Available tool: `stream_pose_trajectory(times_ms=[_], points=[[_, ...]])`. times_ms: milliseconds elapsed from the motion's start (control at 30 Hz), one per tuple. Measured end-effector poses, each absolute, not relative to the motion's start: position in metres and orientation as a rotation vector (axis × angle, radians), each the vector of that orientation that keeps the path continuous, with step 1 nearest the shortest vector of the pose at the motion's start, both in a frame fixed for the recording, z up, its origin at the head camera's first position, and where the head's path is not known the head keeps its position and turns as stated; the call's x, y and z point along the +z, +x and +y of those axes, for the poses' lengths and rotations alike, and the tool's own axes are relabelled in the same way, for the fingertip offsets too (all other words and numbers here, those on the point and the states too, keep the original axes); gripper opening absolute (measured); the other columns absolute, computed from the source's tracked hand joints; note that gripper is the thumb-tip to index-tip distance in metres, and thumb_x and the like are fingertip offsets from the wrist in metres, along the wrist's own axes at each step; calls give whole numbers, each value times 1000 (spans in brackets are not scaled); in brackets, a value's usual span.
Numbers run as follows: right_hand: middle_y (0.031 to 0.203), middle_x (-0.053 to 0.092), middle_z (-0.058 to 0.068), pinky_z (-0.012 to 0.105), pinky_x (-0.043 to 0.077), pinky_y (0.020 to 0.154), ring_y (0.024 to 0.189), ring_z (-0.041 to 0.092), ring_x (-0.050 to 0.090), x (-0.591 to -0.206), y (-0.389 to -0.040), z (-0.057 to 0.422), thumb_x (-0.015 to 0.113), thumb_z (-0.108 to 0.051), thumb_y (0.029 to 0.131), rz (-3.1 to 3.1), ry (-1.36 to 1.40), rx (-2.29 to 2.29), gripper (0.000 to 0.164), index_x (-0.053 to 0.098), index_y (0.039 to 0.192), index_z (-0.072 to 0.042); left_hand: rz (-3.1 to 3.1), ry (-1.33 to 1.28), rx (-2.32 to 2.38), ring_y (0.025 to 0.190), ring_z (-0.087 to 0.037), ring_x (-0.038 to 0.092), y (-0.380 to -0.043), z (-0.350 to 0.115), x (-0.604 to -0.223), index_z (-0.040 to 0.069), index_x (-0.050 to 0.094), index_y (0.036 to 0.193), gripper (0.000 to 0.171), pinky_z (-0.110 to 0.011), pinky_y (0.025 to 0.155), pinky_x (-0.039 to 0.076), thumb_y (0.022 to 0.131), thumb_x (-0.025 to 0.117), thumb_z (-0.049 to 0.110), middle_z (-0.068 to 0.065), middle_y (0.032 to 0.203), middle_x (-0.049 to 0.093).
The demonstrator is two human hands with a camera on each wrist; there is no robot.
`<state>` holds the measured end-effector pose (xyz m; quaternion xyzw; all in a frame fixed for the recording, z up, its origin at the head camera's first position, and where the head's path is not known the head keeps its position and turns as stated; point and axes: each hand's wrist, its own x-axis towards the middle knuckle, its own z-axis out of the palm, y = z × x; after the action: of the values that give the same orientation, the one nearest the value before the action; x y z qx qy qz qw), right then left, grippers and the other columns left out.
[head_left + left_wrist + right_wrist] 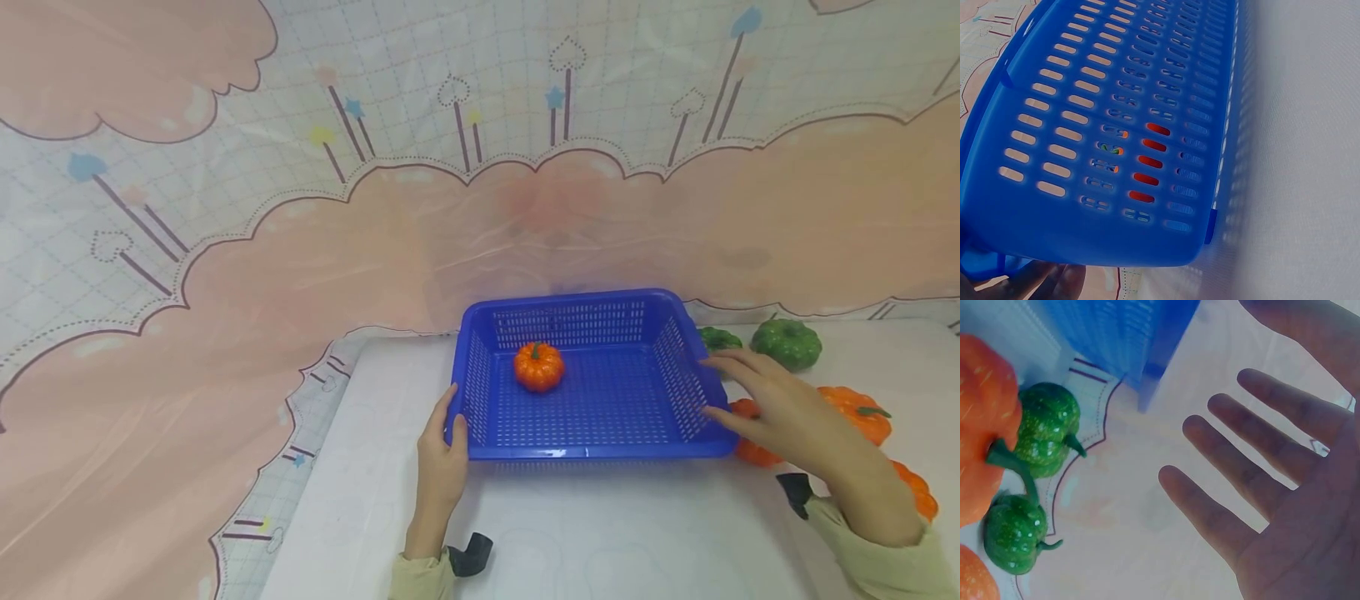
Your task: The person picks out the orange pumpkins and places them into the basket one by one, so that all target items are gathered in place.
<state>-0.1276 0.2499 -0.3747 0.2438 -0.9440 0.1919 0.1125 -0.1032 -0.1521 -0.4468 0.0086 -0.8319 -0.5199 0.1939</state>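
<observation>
A blue plastic basket (585, 452) with slotted walls is in front of me in the head view. One small orange pumpkin (538, 367) with a green stem sits inside it, left of the middle; the left wrist view shows patches of orange through the slots. My left hand (441, 467) grips the basket's left rim near the front corner. At the right side, my right hand (780, 408) has its fingers spread close to the rim. In the right wrist view those fingers (1222, 450) are straight and stand apart from the basket.
Right of the basket on the white table (360, 467) lie several more pumpkins: a green pumpkin (787, 344), a smaller green one (719, 338) and an orange pumpkin (858, 414), with others partly behind my right arm. A patterned cloth (337, 258) hangs behind the table.
</observation>
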Motion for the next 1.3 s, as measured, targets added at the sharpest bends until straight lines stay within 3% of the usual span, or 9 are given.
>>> stream_pose_trajectory(times_ms=[133,367,633,1300], points=[[129,56,23,64,53,82,113,44,56,-379,-127,257,84,-22,78,-2728,737,565,61,58,130,-1,-2332,21,-1453,142,-34,42,-103,-152,-446,6,48,145,44,-50,117,35,102,49,6,-16,150,48],[135,51,28,72,44,91,122,51,48,-381,-123,265,79,-31,85,-2856,622,586,62,54,133,-1,-2337,31,-1449,142,-33,42,-104,-152,-447,8,48,145,44,-50,117,35,102,49,7,-15,150,48],[143,43,30,75,40,92,125,55,43,-385,-121,273,73,-42,88,-2955,521,636,69,48,139,-3,-2341,30,-1464,143,-33,40,-104,-151,-447,7,48,146,43,-49,118,34,102,48,8,-15,151,47],[141,40,34,78,35,94,126,56,37,-394,-118,286,69,-47,90,-3048,444,614,71,47,138,1,-2337,22,-1455,142,-33,41,-103,-153,-448,8,48,146,43,-49,117,34,103,48,9,-15,151,47]])
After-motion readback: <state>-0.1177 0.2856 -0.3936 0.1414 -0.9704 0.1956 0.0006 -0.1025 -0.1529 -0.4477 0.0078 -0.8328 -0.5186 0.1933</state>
